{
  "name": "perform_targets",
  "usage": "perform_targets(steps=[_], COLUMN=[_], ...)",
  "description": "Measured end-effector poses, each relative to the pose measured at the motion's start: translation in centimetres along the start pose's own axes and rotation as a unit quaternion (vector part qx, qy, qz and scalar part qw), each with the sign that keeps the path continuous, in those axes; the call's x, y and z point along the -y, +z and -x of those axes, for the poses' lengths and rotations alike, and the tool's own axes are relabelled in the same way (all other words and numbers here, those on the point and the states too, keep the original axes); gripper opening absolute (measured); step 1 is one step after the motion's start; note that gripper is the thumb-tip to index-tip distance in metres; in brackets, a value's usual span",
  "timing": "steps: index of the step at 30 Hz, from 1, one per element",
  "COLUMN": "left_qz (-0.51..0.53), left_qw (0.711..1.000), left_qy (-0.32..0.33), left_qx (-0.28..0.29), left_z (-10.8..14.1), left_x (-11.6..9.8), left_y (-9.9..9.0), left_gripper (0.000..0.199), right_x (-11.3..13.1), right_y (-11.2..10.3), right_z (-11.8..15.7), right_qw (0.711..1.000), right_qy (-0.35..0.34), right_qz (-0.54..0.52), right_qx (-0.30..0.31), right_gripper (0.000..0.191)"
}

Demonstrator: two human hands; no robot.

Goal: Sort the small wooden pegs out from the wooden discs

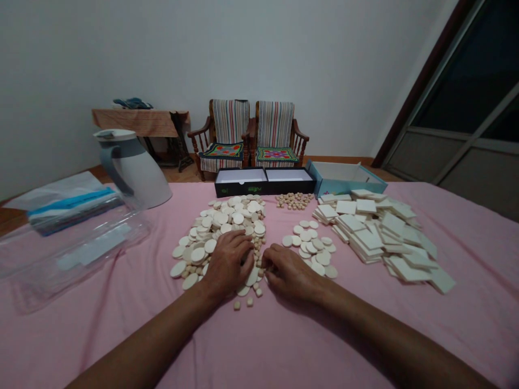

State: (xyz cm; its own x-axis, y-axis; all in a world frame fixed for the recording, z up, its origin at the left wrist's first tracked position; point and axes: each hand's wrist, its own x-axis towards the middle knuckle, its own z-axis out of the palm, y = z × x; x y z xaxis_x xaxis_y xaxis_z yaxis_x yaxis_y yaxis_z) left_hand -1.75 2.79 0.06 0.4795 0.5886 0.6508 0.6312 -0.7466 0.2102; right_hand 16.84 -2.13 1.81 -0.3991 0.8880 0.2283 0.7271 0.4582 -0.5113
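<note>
My left hand (229, 265) rests cupped on the near edge of a large pile of round cream discs (227, 227), with small tan pieces (257, 254) mixed among them. My right hand (290, 273) lies just right of that pile, its fingertips bunched at the small pieces near the pile's edge. Whether either hand holds a piece is hidden by the fingers. A smaller heap of discs (310, 248) sits beyond my right hand, and a cluster of tan pieces (294, 201) lies farther back. Stacked square cream tiles (377, 232) spread out to the right.
Everything lies on a pink bedsheet (259, 346). An open black box (263, 181) and a light blue box (344, 178) stand at the far edge. On the left are a clear plastic bag (77, 243) and a white jug (135, 167). Two striped chairs (249, 135) stand behind.
</note>
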Motion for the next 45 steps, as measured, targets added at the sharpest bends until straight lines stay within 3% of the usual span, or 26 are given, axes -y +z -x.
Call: perform_targets(steps=[4, 8, 11, 13, 18, 22, 25, 31, 35, 36, 38, 40, 42, 45], left_qz=[0.003, 0.005, 0.008, 0.009, 0.008, 0.008, 0.009, 0.009, 0.013, 0.013, 0.01, 0.008, 0.008, 0.007], left_qw=[1.0, 1.0, 1.0, 1.0, 1.0, 1.0, 1.0, 1.0, 1.0, 1.0, 1.0, 1.0, 1.0, 1.0], left_qy=[-0.002, 0.001, -0.001, -0.003, -0.003, 0.001, 0.005, 0.001, 0.002, 0.002, -0.001, -0.004, -0.004, -0.004], left_qx=[0.006, 0.0, -0.005, -0.004, 0.003, 0.004, 0.0, 0.004, 0.005, 0.005, 0.005, 0.005, 0.006, 0.005], left_z=[-0.1, 0.0, 0.0, 0.0, 0.0, 0.0, 0.0, -0.1, -0.2, -0.2, -0.1, -0.1, 0.0, 0.0], left_x=[0.0, -0.1, 0.0, 0.0, -0.1, 0.0, 0.1, 0.0, -0.1, -0.1, -0.1, -0.1, 0.0, 0.0], left_y=[0.0, -0.1, -0.1, -0.1, -0.1, 0.0, 0.0, -0.2, -0.3, -0.3, -0.2, -0.2, -0.1, 0.0], left_gripper=[0.013, 0.012, 0.012, 0.012, 0.013, 0.013, 0.014, 0.014, 0.014, 0.013, 0.013, 0.013, 0.014, 0.013], right_x=[-2.2, -5.6, -6.8, -6.5, -4.1, -3.5, -3.6, -4.8, -5.2, -5.0, -4.0, -2.7, -1.4, -0.1], right_y=[-1.6, -4.2, -5.1, -4.6, -1.3, 1.4, 2.1, -0.4, -2.9, -3.4, -4.2, -4.6, -4.4, -3.2], right_z=[-1.9, -5.4, -7.0, -7.0, -5.4, -5.2, -5.5, -5.8, -6.0, -5.9, -5.3, -4.3, -3.0, -1.5], right_qw=[1.0, 0.991, 0.979, 0.981, 0.998, 0.995, 0.995, 0.995, 0.98, 0.979, 0.991, 0.997, 0.989, 0.982], right_qy=[0.013, 0.104, 0.118, 0.085, 0.032, 0.054, 0.046, 0.061, 0.072, 0.071, 0.067, 0.064, 0.058, 0.038], right_qz=[0.012, 0.087, 0.077, 0.043, 0.032, 0.069, 0.072, 0.047, -0.017, -0.028, -0.032, -0.024, -0.004, 0.062], right_qx=[-0.006, -0.015, -0.149, -0.172, -0.034, -0.045, -0.058, -0.062, -0.185, -0.189, -0.109, 0.029, 0.136, 0.177], right_gripper=[0.017, 0.016, 0.02, 0.019, 0.009, 0.008, 0.01, 0.013, 0.023, 0.023, 0.014, 0.006, 0.015, 0.032])
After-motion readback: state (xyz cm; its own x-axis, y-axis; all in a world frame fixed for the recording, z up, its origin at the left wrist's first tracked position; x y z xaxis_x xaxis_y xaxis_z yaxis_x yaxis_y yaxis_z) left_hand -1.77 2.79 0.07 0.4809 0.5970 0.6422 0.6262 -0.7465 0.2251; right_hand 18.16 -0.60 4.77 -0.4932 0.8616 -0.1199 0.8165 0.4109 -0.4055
